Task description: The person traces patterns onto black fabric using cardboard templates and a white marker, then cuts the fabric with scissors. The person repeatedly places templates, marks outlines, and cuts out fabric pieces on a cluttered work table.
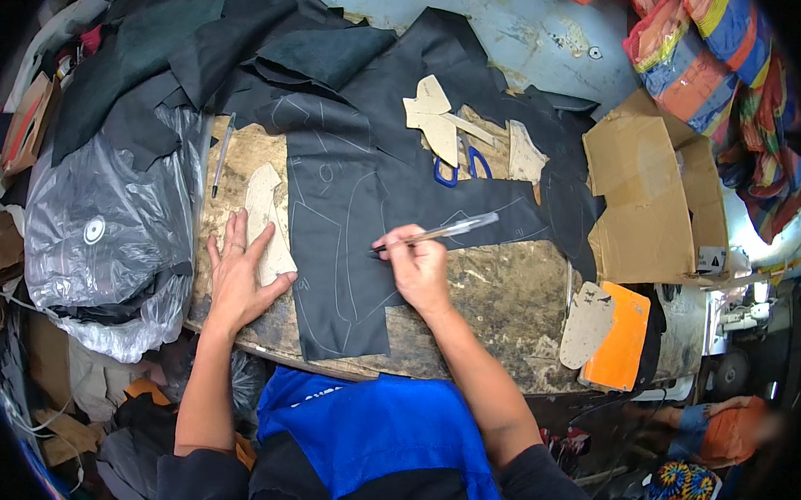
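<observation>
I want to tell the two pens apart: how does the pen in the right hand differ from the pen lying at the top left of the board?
The pen in the right hand is clear-bodied, held nearly level, its tip on the dark fabric. The loose pen looks darker, lies untouched on the wooden board, and points steeply up the picture. Both are slim stick pens.

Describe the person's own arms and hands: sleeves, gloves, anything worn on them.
Both hands are bare, with no gloves; I can make out no rings or watch. The left hand and right hand lead back along bare forearms to dark navy sleeves pushed up near the elbows. A bright blue apron hangs between the arms.
</observation>
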Motion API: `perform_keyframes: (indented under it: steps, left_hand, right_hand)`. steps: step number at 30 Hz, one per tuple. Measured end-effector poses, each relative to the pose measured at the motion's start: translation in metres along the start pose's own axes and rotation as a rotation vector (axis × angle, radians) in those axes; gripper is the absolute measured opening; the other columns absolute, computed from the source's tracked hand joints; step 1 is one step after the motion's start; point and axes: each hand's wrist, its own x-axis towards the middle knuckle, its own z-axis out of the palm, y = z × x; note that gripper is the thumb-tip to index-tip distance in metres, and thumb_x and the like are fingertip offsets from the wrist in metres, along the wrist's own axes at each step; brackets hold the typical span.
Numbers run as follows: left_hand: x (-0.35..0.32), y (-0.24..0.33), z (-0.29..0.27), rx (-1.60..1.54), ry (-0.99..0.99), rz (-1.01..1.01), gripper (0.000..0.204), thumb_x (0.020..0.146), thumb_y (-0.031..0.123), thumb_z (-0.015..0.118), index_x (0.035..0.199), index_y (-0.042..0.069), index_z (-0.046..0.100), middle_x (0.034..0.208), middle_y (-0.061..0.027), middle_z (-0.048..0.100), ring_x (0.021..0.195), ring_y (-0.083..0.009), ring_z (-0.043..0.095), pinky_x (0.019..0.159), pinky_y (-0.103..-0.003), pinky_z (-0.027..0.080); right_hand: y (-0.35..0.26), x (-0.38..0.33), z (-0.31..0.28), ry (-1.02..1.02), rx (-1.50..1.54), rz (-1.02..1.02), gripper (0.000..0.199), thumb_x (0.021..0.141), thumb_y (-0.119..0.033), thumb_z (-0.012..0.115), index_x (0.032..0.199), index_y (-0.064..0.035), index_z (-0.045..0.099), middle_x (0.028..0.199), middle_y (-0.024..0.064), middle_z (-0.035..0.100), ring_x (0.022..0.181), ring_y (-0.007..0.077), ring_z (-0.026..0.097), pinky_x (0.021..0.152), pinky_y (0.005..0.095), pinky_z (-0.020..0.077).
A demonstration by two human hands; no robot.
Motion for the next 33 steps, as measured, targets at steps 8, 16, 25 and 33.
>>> perform_keyframes:
  steps: [8, 16, 25, 33]
  left_hand:
    - [0.004, 0.006, 0.002, -0.081, 0.098, -0.063, 0.056, 0.071, 0.033, 0.074, 0.119, 0.008, 0.059, 0.145, -0.0250, 0.030, 0.137, -0.0377, 0.024, 0.110, -0.053, 0.012]
    - [0.004, 0.004, 0.011, -0.097, 0.199, -0.105, 0.042, 0.083, 0.018, 0.059, 0.123, 0.008, 0.054, 0.144, -0.0266, 0.029, 0.135, -0.0421, 0.024, 0.110, -0.054, 0.015]
    - [0.004, 0.002, 0.012, -0.056, 0.209, -0.093, 0.042, 0.082, 0.008, 0.051, 0.124, 0.009, 0.053, 0.141, -0.0253, 0.034, 0.134, -0.0438, 0.025, 0.109, -0.055, 0.018]
    - [0.015, 0.005, 0.000, -0.158, 0.230, -0.150, 0.051, 0.076, 0.008, 0.062, 0.125, 0.003, 0.051, 0.131, -0.0235, 0.046, 0.124, -0.0416, 0.040, 0.105, -0.052, 0.028]
  right_hand:
    - [-0.002, 0.012, 0.017, -0.058, -0.331, -0.278, 0.009, 0.084, -0.006, 0.058, 0.080, 0.0022, 0.060, 0.077, 0.0107, 0.065, 0.067, 0.0176, 0.062, 0.063, 0.0283, 0.0488]
    - [0.000, 0.011, 0.017, -0.040, -0.301, -0.290, 0.005, 0.081, -0.002, 0.059, 0.077, 0.0021, 0.060, 0.077, 0.0121, 0.065, 0.067, 0.0205, 0.062, 0.063, 0.0296, 0.0486]
    - [0.002, 0.010, 0.018, 0.007, -0.271, -0.286, 0.009, 0.082, -0.002, 0.058, 0.074, 0.0018, 0.058, 0.072, 0.0104, 0.065, 0.065, 0.0155, 0.061, 0.061, 0.0278, 0.0478]
    - [-0.016, 0.001, -0.043, 0.449, -0.358, 0.023, 0.016, 0.093, -0.013, 0.053, 0.100, 0.0000, 0.059, 0.071, 0.0098, 0.065, 0.065, 0.0160, 0.062, 0.060, 0.0280, 0.0482]
